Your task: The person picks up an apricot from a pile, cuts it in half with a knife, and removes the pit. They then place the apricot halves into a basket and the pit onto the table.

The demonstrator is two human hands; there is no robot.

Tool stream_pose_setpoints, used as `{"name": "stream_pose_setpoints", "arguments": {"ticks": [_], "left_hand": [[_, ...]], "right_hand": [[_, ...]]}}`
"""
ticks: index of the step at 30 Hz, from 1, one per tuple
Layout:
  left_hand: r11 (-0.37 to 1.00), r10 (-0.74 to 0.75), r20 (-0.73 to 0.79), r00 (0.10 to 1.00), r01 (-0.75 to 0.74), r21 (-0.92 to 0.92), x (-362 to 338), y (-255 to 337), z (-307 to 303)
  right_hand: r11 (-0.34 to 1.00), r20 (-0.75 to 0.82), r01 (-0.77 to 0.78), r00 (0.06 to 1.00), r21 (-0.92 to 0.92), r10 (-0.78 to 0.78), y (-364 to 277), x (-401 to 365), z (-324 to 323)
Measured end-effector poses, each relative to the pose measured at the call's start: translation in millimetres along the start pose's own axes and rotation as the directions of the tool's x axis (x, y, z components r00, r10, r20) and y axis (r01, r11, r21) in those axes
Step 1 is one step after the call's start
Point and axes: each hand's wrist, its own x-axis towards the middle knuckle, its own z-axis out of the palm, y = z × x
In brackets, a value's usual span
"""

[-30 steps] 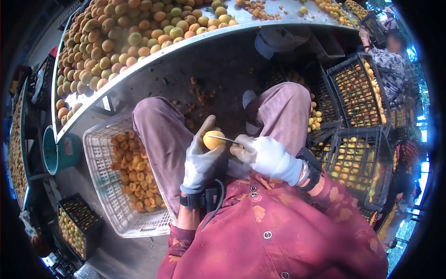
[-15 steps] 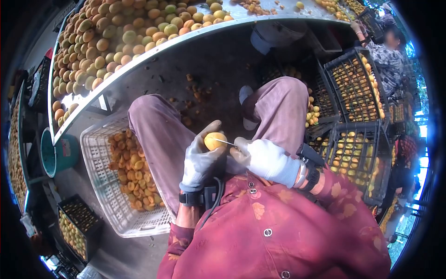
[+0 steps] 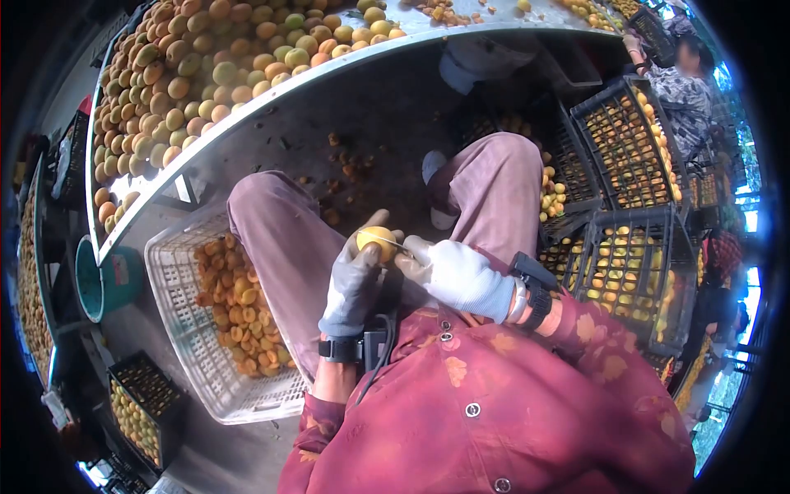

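My left hand [image 3: 355, 284], in a grey glove, grips a yellow-orange apricot [image 3: 376, 242] above my lap. In a white glove, my right hand [image 3: 454, 276] holds a small knife [image 3: 398, 245] whose thin blade is set into the fruit's right side. Both hands meet between my knees, over purple trousers. Most of the blade is hidden by the fruit and my fingers.
A white crate [image 3: 183, 329] of halved apricots sits by my left knee. A metal table [image 3: 271, 82] heaped with whole apricots curves overhead. Black crates [image 3: 634, 152] of fruit stand to the right, where another person [image 3: 687, 86] works. A teal bucket [image 3: 103, 280] is far left.
The knife has gone deeper into the apricot, so less of the blade shows. Both hands have drawn slightly closer together and upward.
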Motion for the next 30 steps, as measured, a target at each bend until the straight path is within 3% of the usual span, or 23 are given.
{"name": "stream_pose_setpoints", "arguments": {"ticks": [2,3,5,8,12,15,17,18,20,22,24,25,27,28,30], "left_hand": [[0.954,0.155,-0.058,0.986,-0.134,0.269,-0.5,-2.6,4.6],[0.955,0.153,-0.059,0.986,-0.132,0.267,-0.8,-3.1,3.8],[0.861,0.187,-0.106,0.977,-0.111,0.496,0.1,-2.6,2.7],[0.884,0.149,-0.122,0.981,-0.077,0.460,-2.9,0.0,4.8],[0.931,0.123,-0.074,0.990,-0.090,0.354,-3.9,-1.3,5.1],[0.916,0.120,-0.076,0.990,-0.081,0.393,-4.6,-0.9,1.6],[0.930,0.117,-0.072,0.991,-0.084,0.357,-4.7,-4.3,-4.5],[0.943,0.116,-0.065,0.991,-0.089,0.322,-3.2,-5.3,-6.7],[0.972,0.093,-0.056,0.994,-0.079,0.222,-1.1,-7.6,-8.7],[0.990,0.073,-0.050,0.996,-0.067,0.123,-0.7,-9.2,-10.9],[0.989,0.037,-0.102,0.994,-0.022,0.144,1.1,-6.5,-5.8],[0.989,0.038,-0.100,0.994,-0.023,0.145,0.9,-5.1,1.2],[0.803,0.191,-0.136,0.972,-0.075,0.591,-1.9,-3.3,16.8],[0.745,0.195,-0.149,0.969,-0.048,0.665,-0.9,-3.0,16.3],[0.781,0.157,-0.148,0.976,-0.031,0.624,-2.0,-2.1,11.2]], "right_hand": [[0.990,0.003,0.047,0.999,-0.129,-0.047,2.6,-1.1,-2.9],[0.991,0.005,0.045,0.999,-0.130,-0.045,4.7,-2.8,-2.7],[0.898,0.025,0.300,0.951,-0.322,-0.309,9.4,-4.8,-2.3],[0.823,0.038,0.419,0.897,-0.384,-0.440,13.4,-4.2,-3.1],[0.799,0.064,0.361,0.923,-0.481,-0.379,3.8,-12.1,-3.6],[0.776,0.034,0.374,0.909,-0.508,-0.416,3.2,-14.4,-1.3],[0.958,0.032,0.180,0.984,-0.225,-0.177,-0.8,-12.4,3.2],[0.958,0.029,0.177,0.984,-0.224,-0.175,-0.5,-9.9,6.9],[0.998,0.010,-0.006,1.000,-0.062,0.006,4.6,-5.4,18.1],[1.000,0.012,-0.011,1.000,-0.002,0.011,7.3,-2.3,20.8],[0.998,0.011,-0.016,1.000,0.055,0.015,6.8,0.4,16.1],[1.000,0.017,-0.027,1.000,-0.003,0.027,5.1,-0.3,10.1],[0.997,0.025,-0.038,0.999,-0.062,0.040,8.8,-3.3,5.7],[0.999,0.003,0.013,1.000,-0.053,-0.013,13.3,-5.3,5.5],[0.997,-0.021,0.066,0.998,-0.046,-0.067,9.6,-1.4,-5.8]]}}
